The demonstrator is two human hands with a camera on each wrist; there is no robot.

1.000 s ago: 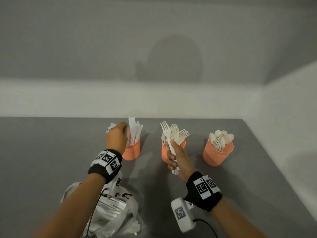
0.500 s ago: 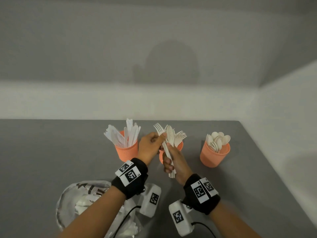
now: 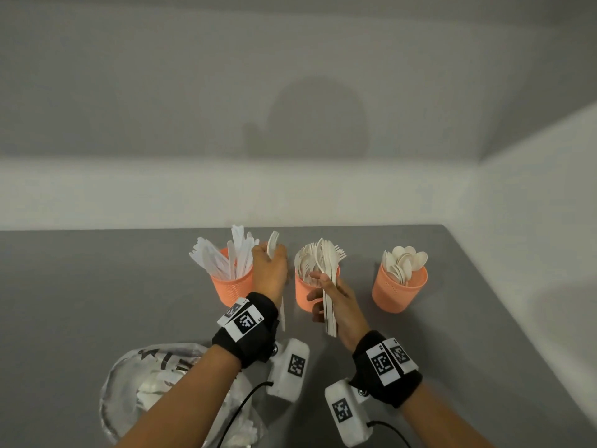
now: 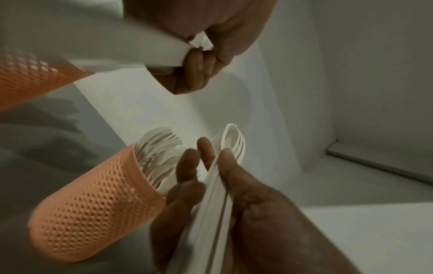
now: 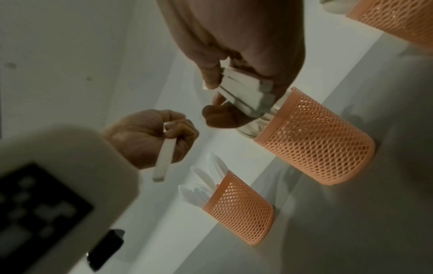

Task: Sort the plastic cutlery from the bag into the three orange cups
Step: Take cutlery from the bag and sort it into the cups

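Three orange mesh cups stand in a row: the left cup point(image 3: 231, 287) holds knives, the middle cup point(image 3: 303, 297) forks, the right cup point(image 3: 399, 292) spoons. My left hand point(image 3: 274, 258) pinches a single white cutlery piece point(image 3: 273, 247) upright between the left and middle cups; it shows edge-on, so its type is unclear. In the right wrist view its handle point(image 5: 164, 159) hangs below the left hand point(image 5: 168, 129). My right hand point(image 3: 323, 295) grips a bundle of white cutlery point(image 3: 330, 313) in front of the middle cup. The bundle's ends point(image 5: 246, 92) show in that hand point(image 5: 218, 89).
The crumpled clear plastic bag point(image 3: 145, 383) with more white cutlery lies near me at the left, under my left forearm. The grey table point(image 3: 80, 302) ends at a white wall behind the cups, and its right edge runs past the spoon cup.
My left hand left the knife cup, reached to the bundle in my right hand and drew one piece out leftward. My right hand stayed at the middle cup.
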